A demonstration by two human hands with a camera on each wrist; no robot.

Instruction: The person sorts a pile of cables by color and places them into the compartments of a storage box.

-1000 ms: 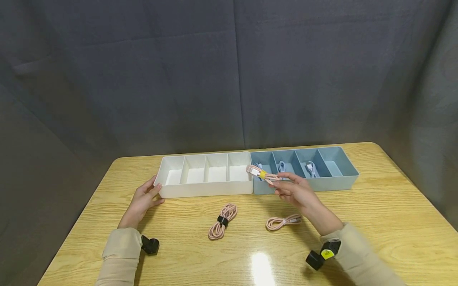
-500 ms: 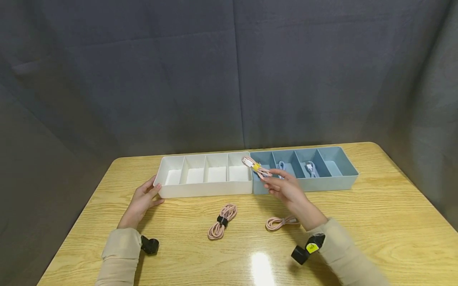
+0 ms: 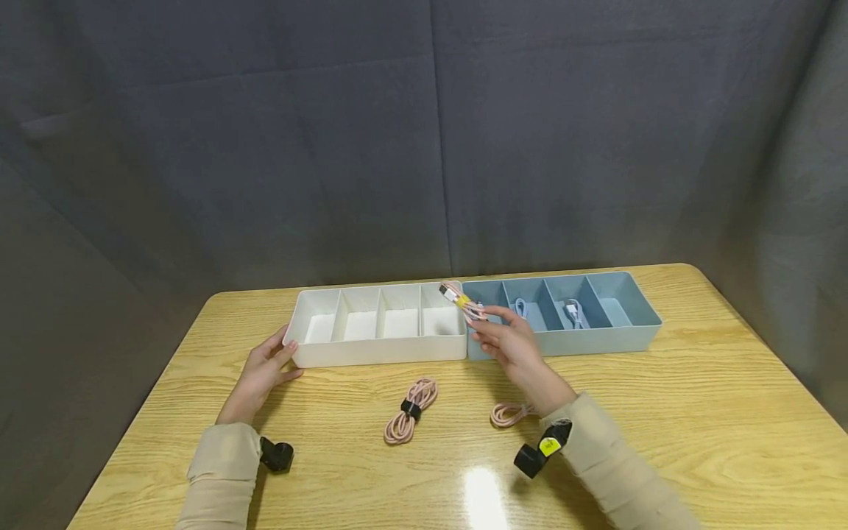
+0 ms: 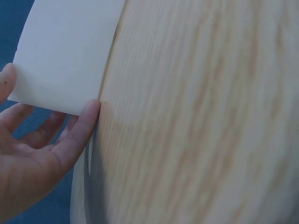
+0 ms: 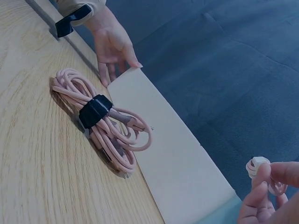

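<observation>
Between the fingertips of my right hand is a coiled pink charging cable with a yellow tie and a pale plug. It is held over the rightmost compartment of the white divided box. My left hand rests on that box's left end. In the left wrist view its fingers lie fairly straight along the end wall. On the table before the white box lies a pink cable bundle with a black strap. Another pink coiled cable is partly hidden by my right forearm.
A blue-grey divided box stands against the white box's right end. Light blue cables lie in some of its compartments. The wooden table ends at a dark curtain behind the boxes.
My right hand has carried the pink cable left, and slightly away from me, from over the blue-grey box to over the white box's right compartment. My left hand has stayed put.
</observation>
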